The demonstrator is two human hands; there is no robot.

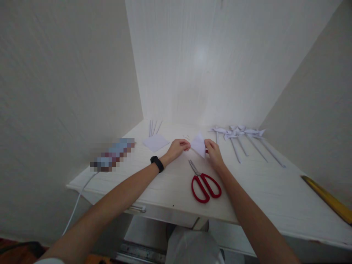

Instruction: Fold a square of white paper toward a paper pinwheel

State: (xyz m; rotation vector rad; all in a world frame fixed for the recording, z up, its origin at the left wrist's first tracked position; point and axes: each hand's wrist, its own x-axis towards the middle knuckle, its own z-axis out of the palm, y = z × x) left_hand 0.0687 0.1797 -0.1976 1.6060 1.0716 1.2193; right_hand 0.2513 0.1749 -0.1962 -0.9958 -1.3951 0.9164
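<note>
Between my two hands is a sheet of white paper (198,144), folded to a triangle and raised off the table. My left hand (180,146), with a black band on the wrist, pinches its left corner. On the right side, my right hand (212,149) grips the paper's edge between thumb and fingers. A pair of scissors (204,185) with red handles lies just below the hands, blades pointing away and almost closed. Left of my left hand a white paper square (156,142) lies flat. Small slivers (186,136) rest behind the hands.
Several white paper pinwheels (236,132) on paper sticks lie at the back right. Thin paper sticks (154,127) sit at the back left. A blurred-out device (114,154) with a white cable (79,194) is at left. A yellow bar (327,198) lies at the right edge. Walls surround the table (165,190).
</note>
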